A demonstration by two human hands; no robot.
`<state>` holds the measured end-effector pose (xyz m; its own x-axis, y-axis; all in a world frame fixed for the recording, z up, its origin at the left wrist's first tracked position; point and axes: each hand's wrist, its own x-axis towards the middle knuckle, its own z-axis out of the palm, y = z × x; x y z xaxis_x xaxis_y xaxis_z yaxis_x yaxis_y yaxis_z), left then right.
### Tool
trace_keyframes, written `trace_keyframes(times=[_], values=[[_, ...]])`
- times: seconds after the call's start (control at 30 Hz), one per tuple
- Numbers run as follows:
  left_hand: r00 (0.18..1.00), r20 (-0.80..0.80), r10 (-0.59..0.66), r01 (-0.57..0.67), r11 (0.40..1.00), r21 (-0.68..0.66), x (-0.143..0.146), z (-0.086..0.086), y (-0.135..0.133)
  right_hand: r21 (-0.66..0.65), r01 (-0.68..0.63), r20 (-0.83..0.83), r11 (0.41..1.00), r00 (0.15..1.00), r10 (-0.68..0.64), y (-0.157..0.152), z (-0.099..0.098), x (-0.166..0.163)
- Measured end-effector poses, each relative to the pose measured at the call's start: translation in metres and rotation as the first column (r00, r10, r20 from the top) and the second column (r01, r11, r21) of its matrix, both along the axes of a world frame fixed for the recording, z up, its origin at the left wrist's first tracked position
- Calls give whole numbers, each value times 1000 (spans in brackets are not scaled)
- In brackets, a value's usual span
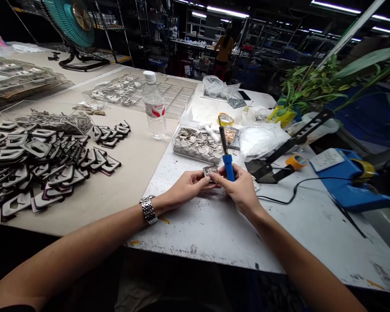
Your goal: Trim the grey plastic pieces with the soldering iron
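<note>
beige and broad, one surface [126, 197] stretched to the left of the clear tray [190, 156]; a white, speckled surface [188, 236] lay under it. behind the clear tray, off to its left, a flat divided tray [178, 99] carried pale pieces bunched toward its left side. well left of the clear tray spread a heap of pale-and-black frames [40, 147], presumably put there to leave the working spot uncluttered. right of the clear tray sat a white plastic bag [263, 139], its contents impossible to make out. the clear tray itself was loaded with small grey pieces [199, 145], likely set so close for easy reach. to its left stood a capped bottle [155, 110] with clear liquid inside.

just in front of the clear tray, the left hand [189, 185] and the right hand [242, 187] were close together. the right hand also gripped a blue-handled iron [228, 167], tip upward, seemingly to hold a possibly hot end away from the fingers. between the fingertips of both hands was one small part [209, 170], pinched from either side, probably to steady it.
</note>
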<state>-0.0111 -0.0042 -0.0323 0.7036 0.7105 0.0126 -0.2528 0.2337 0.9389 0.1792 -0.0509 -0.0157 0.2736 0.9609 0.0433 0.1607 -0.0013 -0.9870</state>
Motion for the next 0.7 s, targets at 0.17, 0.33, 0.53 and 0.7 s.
trace_keyframes(times=[0.17, 0.33, 0.53, 0.7], values=[[1000, -23, 6, -4, 996, 87, 1, 0, -2, -52, -8, -85, 999, 996, 4, -3, 2, -2], [992, -82, 94, -82, 987, 137, 1, -1, -6, -15, 1, 6, 1000, 1000, -1, -7, 1, -3], [983, -126, 134, -107, 974, 198, 1, -5, -8, 78, 30, 161, 997, 986, -42, -11, 6, -7], [984, -124, 132, -108, 977, 185, 1, -3, -9, -7, -17, 24, 1000, 1000, 17, -8, 3, -5]])
